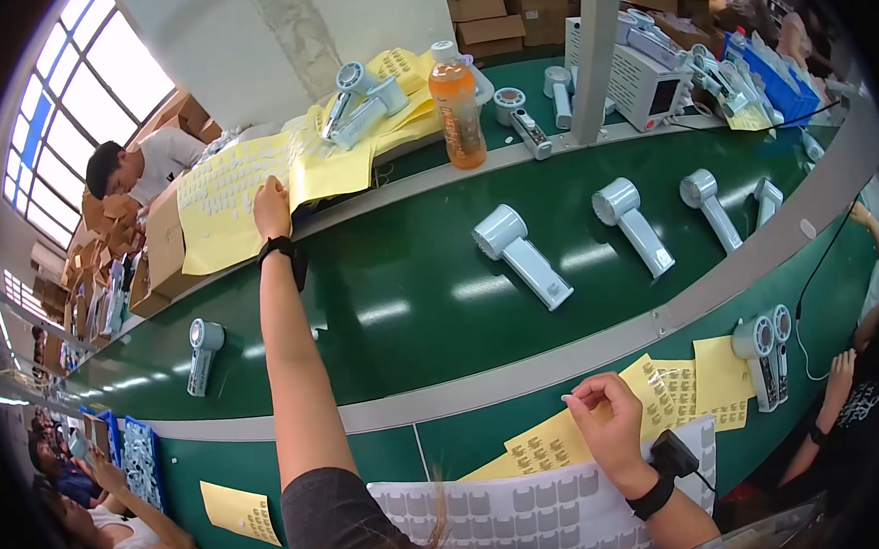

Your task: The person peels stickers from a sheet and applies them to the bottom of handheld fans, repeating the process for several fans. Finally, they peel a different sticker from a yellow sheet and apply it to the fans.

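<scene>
My left hand (272, 210) reaches across the green conveyor belt to a yellow sheet of small pale stickers (218, 187) on the far ledge. Its fingers are curled together at the sheet's right side; what they pinch, if anything, is hidden. Above the near worktop my right hand (612, 427) is closed, thumb against forefinger, with a tiny pale spot at the tips too small to name. Below it lie a white sheet of grey labels (531, 503) and yellow label sheets (538, 446). A black box-shaped device (674, 453) with a cable sits by my right wrist.
Light-blue handheld fans (528, 260) lie spaced along the belt, another fan (202, 356) at left. An orange drink bottle (458, 109) and more fans (356, 105) stand on the far ledge. A metal post (597, 57) rises behind. Co-workers sit at both sides, one beyond the belt.
</scene>
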A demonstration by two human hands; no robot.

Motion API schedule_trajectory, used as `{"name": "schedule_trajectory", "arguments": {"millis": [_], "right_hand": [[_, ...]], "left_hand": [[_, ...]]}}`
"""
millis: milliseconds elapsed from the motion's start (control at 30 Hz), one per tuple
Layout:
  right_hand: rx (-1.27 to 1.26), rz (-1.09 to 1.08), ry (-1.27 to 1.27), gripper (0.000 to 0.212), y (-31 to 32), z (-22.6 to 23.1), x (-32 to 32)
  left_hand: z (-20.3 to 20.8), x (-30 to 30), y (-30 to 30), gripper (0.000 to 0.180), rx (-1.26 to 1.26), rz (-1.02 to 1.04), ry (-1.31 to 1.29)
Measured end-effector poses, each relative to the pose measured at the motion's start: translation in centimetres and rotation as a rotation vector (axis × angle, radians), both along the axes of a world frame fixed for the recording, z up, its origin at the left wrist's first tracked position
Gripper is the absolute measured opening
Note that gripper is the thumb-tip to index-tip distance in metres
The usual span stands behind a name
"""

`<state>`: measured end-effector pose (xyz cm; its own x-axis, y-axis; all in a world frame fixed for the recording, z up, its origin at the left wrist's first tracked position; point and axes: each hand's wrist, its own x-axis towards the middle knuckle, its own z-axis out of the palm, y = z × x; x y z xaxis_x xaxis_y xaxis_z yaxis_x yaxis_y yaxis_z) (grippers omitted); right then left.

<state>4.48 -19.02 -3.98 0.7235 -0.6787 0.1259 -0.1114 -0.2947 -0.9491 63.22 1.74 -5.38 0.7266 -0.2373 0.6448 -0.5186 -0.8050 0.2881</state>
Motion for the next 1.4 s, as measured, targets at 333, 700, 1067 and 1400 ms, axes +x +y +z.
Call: {"name": "schedule_trajectory", "arguments": {"millis": [333, 700, 1067, 1400], "right_hand": [[-0.004, -0.009, 0.001, 0.014, -0.5, -0.1, 0.8], [0.116, -0.262, -0.508, 0.012, -2.7, 0.1, 0.1], [0.098, 0.038, -0.034, 0.014, -6.5, 1.9, -2.9], [-0.362, 0.074, 0.330, 0.015, -7.2, -1.1, -3.1]], "left_hand": [[8.8, -16.1, -3.2, 0.016, -0.494, -0.359, -0.032], [2.4, -47.9, -11.0, 0.016, 0.146, -1.215, 0.916], [2.3, -49.2, -11.1, 0.021, 0.219, -1.057, 0.558], [2.6, -47.1, -11.3, 0.016, 0.094, -0.907, 1.003]]}}
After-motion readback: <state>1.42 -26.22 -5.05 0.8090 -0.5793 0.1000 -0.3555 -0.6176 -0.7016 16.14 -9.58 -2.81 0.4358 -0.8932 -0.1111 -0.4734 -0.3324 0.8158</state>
